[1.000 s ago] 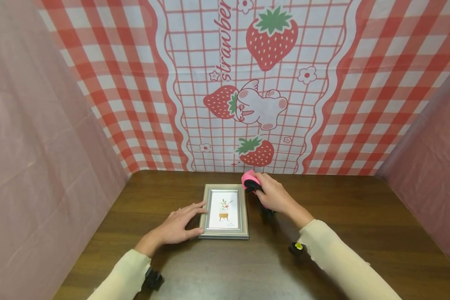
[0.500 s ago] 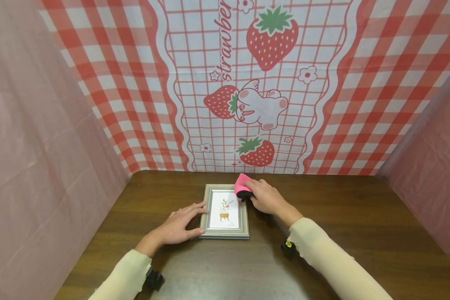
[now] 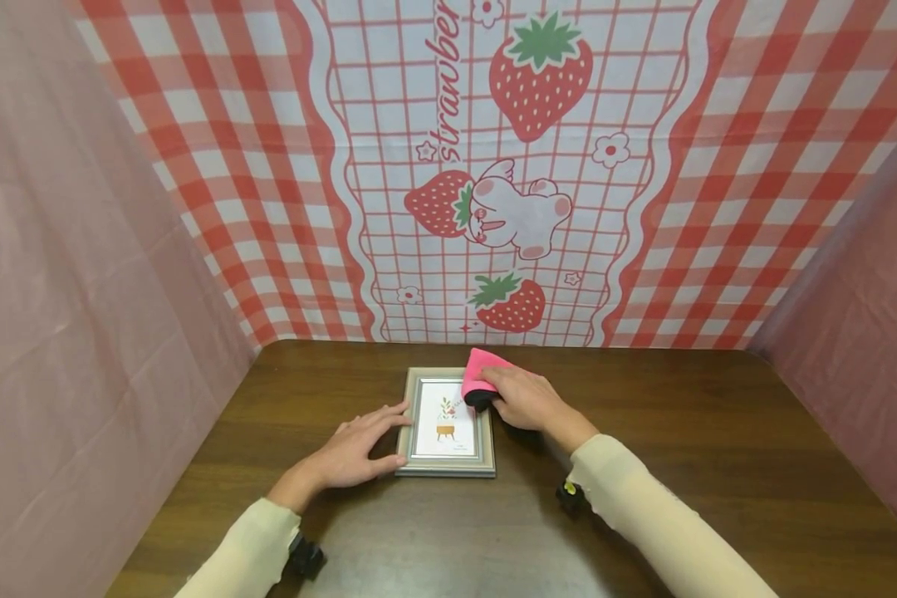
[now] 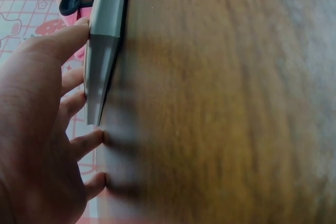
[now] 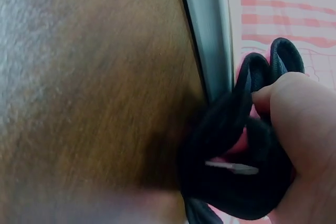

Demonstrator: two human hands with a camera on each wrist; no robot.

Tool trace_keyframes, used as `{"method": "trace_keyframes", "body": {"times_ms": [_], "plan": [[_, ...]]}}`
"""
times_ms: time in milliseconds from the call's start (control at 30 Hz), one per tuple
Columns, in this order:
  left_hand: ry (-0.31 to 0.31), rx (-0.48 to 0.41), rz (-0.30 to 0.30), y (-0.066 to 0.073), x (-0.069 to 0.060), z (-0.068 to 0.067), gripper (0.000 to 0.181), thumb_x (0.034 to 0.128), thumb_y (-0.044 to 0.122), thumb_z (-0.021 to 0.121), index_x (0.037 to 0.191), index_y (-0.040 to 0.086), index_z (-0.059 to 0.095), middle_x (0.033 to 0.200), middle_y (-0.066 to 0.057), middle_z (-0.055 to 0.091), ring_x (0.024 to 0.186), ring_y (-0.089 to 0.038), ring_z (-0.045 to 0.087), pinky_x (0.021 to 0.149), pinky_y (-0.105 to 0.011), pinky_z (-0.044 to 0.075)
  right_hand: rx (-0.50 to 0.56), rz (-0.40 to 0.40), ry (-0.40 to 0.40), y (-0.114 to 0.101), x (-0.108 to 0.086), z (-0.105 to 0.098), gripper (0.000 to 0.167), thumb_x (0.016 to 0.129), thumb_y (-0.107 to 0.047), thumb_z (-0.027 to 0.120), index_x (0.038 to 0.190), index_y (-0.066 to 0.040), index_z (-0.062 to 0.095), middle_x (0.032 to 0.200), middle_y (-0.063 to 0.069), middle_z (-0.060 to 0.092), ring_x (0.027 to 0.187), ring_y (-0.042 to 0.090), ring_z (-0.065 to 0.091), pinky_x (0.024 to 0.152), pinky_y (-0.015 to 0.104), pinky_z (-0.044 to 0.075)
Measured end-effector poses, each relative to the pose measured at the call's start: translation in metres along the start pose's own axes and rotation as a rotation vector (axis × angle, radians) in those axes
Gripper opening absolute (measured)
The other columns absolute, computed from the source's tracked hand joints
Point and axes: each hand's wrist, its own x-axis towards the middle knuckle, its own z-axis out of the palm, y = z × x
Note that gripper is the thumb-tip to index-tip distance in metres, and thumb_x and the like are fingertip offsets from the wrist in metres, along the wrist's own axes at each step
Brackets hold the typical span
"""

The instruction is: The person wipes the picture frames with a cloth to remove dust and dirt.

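Backdrop cloth [image 3: 269,208]: red-white check, white grid center panel, strawberries, sideways bunny and lettering, hangs behind everything. Brown wood-grain counter [image 3: 448,540] in front, rounded far corners, dull glare near side. Pink curtains, left [image 3: 82,332] and right [image 3: 860,349], wrinkled, flank the counter. Cream sleeves, left [image 3: 242,552] and right [image 3: 643,507], come in from the bottom.

Picture frame [image 3: 446,467]: silver-beige, flat on counter, picture side up, about center, between the two hands. Left hand [image 3: 355,448]: fingers apart, thumb well off from them, touching the frame's left side; thumb at near corner. Left wrist view: two fingers up at the frame, the other two just past it, tips down at the counter. Right hand [image 3: 526,399]: clamped on the pink cloth [image 3: 484,371], which is bunched, black-edged, and covers the frame's far right corner. Right wrist view: black folds right against the frame's side, thumb over the cloth, a pale strip [image 5: 232,167] inside the loop, can't tell what.

Print [image 3: 445,430] inside the frame: potted plant on a legged brown stand, tiny text unreadable. Black wrist devices, left [image 3: 306,556] and right [image 3: 571,498], sit under the cuffs; small yellow flower [image 3: 571,487] on the right one.
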Motion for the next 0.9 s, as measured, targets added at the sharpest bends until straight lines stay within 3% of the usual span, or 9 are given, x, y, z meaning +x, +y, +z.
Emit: {"method": "trace_keyframes", "body": {"times_ms": [133, 267, 500, 600, 900], "plan": [[0.005, 0.007, 0.003, -0.001, 0.0, 0.0, 0.062, 0.1081, 0.049, 0.071, 0.163, 0.022, 0.058, 0.186, -0.003, 0.038, 0.172, -0.045, 0.036, 0.131, -0.085, 0.024, 0.019, -0.062, 0.057, 0.015, 0.005, 0.015, 0.044, 0.1, -0.008, 0.071, 0.144, -0.009, 0.068, 0.143, 0.017, 0.077, 0.134, 0.039, 0.074, 0.11, 0.062, 0.06], [0.004, 0.01, 0.002, -0.001, 0.0, 0.0, 0.062, 0.108, 0.049, 0.071, 0.163, 0.022, 0.058, 0.186, -0.003, 0.038, 0.172, -0.046, 0.036, 0.131, -0.085, 0.024, 0.027, -0.091, 0.113, 0.04, 0.016, 0.043, 0.043, 0.1, -0.012, 0.069, 0.142, -0.015, 0.069, 0.138, 0.013, 0.079, 0.127, 0.033, 0.076, 0.104, 0.061, 0.062], [-0.012, 0.002, -0.012, 0.0, 0.001, 0.0, 0.062, 0.1086, 0.05, 0.071, 0.163, 0.022, 0.058, 0.187, -0.003, 0.036, 0.172, -0.046, 0.034, 0.132, -0.085, 0.023, 0.071, -0.078, 0.101, 0.04, 0.022, 0.046, 0.033, 0.104, -0.017, 0.067, 0.136, -0.017, 0.068, 0.127, 0.008, 0.08, 0.117, 0.026, 0.075, 0.103, 0.054, 0.061], [-0.015, -0.002, -0.013, 0.001, 0.001, -0.001, 0.062, 0.1087, 0.049, 0.07, 0.163, 0.021, 0.058, 0.187, -0.003, 0.036, 0.173, -0.046, 0.033, 0.132, -0.084, 0.023, 0.132, -0.046, 0.081, 0.049, 0.034, 0.057, 0.032, 0.104, -0.019, 0.067, 0.135, -0.022, 0.068, 0.122, 0.005, 0.079, 0.112, 0.024, 0.074, 0.101, 0.055, 0.06], [-0.015, -0.002, 0.0, 0.0, 0.0, -0.001, 0.062, 0.1088, 0.049, 0.07, 0.162, 0.021, 0.058, 0.187, -0.004, 0.036, 0.172, -0.046, 0.034, 0.131, -0.085, 0.024, 0.141, -0.039, 0.068, 0.038, 0.05, 0.06, 0.028, 0.102, -0.019, 0.067, 0.129, -0.027, 0.07, 0.115, -0.003, 0.078, 0.107, 0.017, 0.072, 0.097, 0.046, 0.061]]}}
